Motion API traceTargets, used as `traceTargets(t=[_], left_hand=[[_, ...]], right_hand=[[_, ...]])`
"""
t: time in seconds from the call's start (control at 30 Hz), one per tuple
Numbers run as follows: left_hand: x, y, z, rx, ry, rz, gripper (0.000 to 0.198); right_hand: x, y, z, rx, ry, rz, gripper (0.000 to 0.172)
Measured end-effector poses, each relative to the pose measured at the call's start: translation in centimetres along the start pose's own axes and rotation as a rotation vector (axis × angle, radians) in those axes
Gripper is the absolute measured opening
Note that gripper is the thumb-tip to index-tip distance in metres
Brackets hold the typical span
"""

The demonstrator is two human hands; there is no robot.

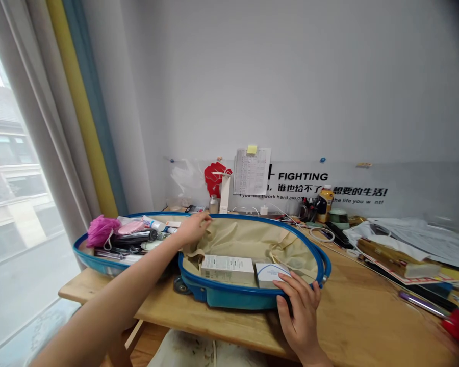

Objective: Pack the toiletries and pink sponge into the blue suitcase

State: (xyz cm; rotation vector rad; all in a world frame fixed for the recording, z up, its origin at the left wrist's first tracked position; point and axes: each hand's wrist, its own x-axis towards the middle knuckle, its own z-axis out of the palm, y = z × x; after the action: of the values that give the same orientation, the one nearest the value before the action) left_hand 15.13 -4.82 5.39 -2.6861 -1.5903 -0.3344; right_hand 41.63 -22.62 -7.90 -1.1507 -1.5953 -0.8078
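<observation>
An open blue suitcase (237, 299) with a beige lining lies on the wooden table, its two halves side by side. My left hand (193, 228) is over the place where the halves meet, near the far rim, with its fingers partly stretched out and holding nothing I can see. My right hand (301, 308) rests over the near right rim, fingers extended and loosely apart, fingertips at a white box (271, 274). A longer white box (227, 269) lies beside it in the right half. Packed into the left half are a pink bath puff (102, 231), tubes and bottles.
Papers (413, 239), a brown case (396, 257) and a purple pen-like item (423, 304) lie on the table (352, 316) at right. Behind the suitcase stand a white lamp (225, 193) and a yellow-labelled bottle (324, 204). Curtains (69, 102) hang at left.
</observation>
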Motion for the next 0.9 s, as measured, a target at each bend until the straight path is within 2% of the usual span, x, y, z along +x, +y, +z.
traceTargets(t=[0.07, 0.2, 0.27, 0.37, 0.47, 0.67, 0.8, 0.9], left_hand=[[-0.3, -3.5, -1.0, 0.062, 0.037, -0.119, 0.041], [-3.0, -10.2, -1.9, 0.201, -0.012, -0.303, 0.046], [-4.8, -12.6, -1.8, 0.261, -0.041, -0.361, 0.05], [-6.9, -14.6, -1.4, 0.334, -0.057, -0.38, 0.059], [-7.7, -15.3, -1.0, 0.387, -0.051, -0.344, 0.061], [-7.8, -14.8, -1.3, 0.443, -0.03, -0.239, 0.049], [-7.9, -13.5, -2.7, 0.432, -0.004, -0.166, 0.045], [-7.7, -11.5, -4.3, 0.405, 0.014, -0.112, 0.045]], right_hand=[[0.1, 0.0, 0.0, -0.006, 0.004, -0.001, 0.019], [0.0, 0.0, 0.1, 0.01, 0.006, 0.01, 0.02], [-0.1, 0.1, 0.2, 0.017, 0.007, 0.023, 0.021], [-0.2, 0.1, 0.3, 0.012, 0.005, 0.023, 0.022], [-0.2, 0.1, 0.3, 0.008, 0.005, 0.011, 0.021], [0.0, 0.0, 0.0, 0.01, 0.01, 0.003, 0.02], [0.0, 0.0, 0.1, 0.009, 0.018, 0.001, 0.02], [0.0, 0.0, 0.2, 0.005, 0.008, 0.011, 0.02]])
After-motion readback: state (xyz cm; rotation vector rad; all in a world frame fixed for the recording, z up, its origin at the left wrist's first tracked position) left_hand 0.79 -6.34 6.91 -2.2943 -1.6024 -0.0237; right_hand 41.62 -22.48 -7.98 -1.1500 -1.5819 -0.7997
